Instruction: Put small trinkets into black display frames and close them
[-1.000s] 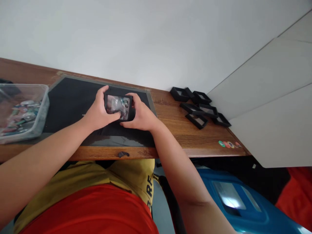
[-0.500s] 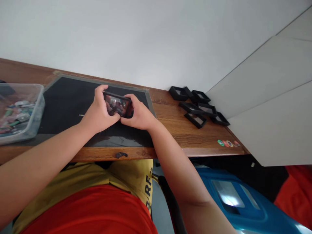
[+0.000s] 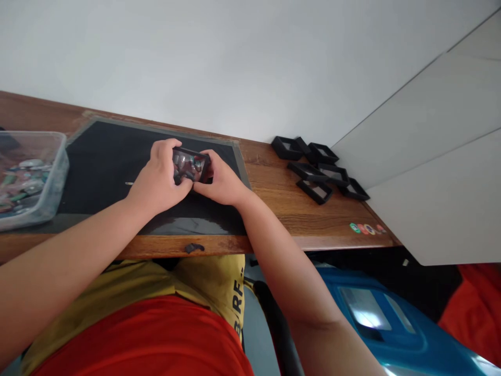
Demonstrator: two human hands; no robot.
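Between my hands is a small black box [image 3: 190, 164] with a clear window, and shiny stone-like pieces show inside it. My left hand [image 3: 158, 175] grips its left end, thumb on the lower edge and fingers round the upper corner. At the right end, my right hand [image 3: 221, 178] holds it with thumb below and index finger above; its other fingers are partly hidden behind the box. Both hands are over the black mat [image 3: 105, 156] on the wooden table.
At the left stands a clear plastic tub [image 3: 58, 183] of mixed polished pieces. Several black window boxes [image 3: 315, 190] lie at the table's right, near round stickers [image 3: 368, 229]. A small pale piece [image 3: 129, 183] lies on the mat. A blue object [image 3: 376, 313] is below right.
The box is slightly more level and has shifted a little to the right at its left end. My left fingers have slid along its upper edge, and the thumbs are closer together.
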